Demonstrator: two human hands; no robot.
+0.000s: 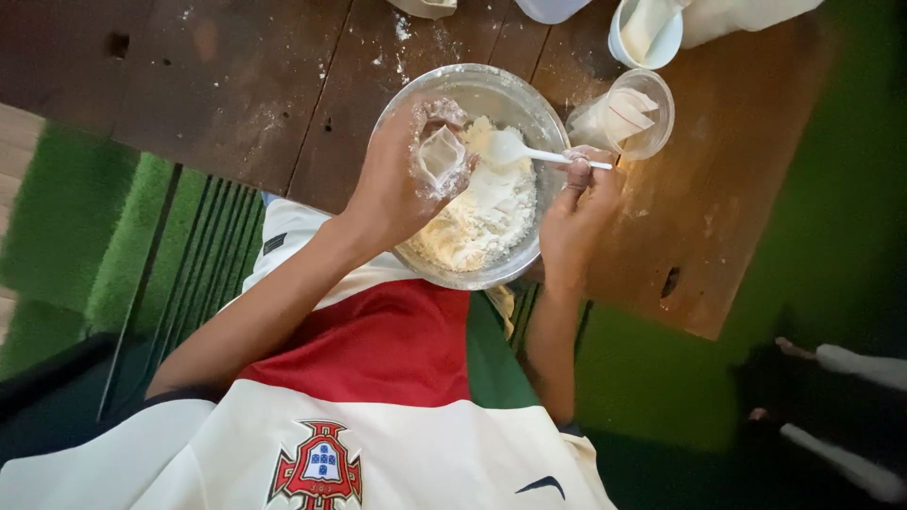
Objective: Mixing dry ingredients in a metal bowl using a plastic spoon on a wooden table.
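Observation:
A clear glass bowl (529, 106) with pale flour dough (477, 222) stands at the near edge of a dark wooden table (236, 85). My left hand (402, 184) is over the bowl and holds a small clear plastic cup (441, 156), tipped toward the flour. My right hand (578, 212) rests at the bowl's right rim and grips the handle of a white plastic spoon (529, 151), whose head lies on the flour. Both hands are dusted with flour.
A clear measuring cup (631, 115) with white contents stands right of the bowl. A white cup (645, 33) and other white containers line the far edge. Flour is scattered on the table. Green flooring lies below, with another person's feet (831, 406) at the lower right.

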